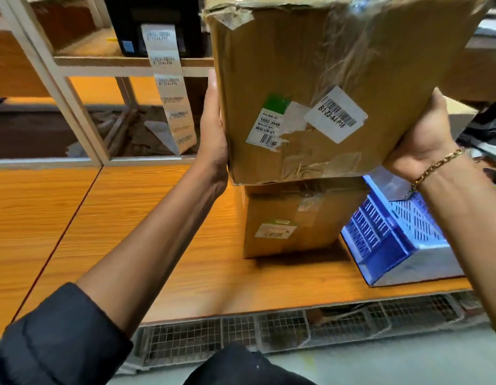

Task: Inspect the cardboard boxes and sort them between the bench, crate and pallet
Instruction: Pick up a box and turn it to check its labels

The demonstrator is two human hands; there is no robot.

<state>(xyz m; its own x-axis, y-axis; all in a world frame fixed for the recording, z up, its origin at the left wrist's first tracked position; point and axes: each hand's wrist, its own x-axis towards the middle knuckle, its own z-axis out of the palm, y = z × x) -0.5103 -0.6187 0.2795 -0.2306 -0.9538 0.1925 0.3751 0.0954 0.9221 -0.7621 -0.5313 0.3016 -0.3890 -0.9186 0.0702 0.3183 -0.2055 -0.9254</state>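
- A person is holding a large cardboard box (310,65) up in front of them with both hands, tilted, above the wooden bench (130,218).
- The left hand (213,129) is pressing flat against the box's left side, with its fingers straight and pointing up.
- The right hand (419,143) is bracing the box's lower right corner. Its fingers are passing behind the cardboard, so I cannot tell whether they are curling round it. A gold chain bracelet (435,165) is hanging at that wrist.
- The raised box is showing torn brown tape along its top edge, a white barcode label (335,113) and a white-and-green label (269,123) beside it.
- A smaller cardboard box (291,220) is sitting on the bench directly under the raised one; whether the two are touching is unclear.
- A blue slotted crate (385,234) is lying tilted on the bench just to the right of the smaller box.
- On a shelf behind, a black label printer (158,20) is feeding out a long strip of labels (172,93), which is hanging down.
- Wire mesh (241,337) is showing below the bench's front edge.
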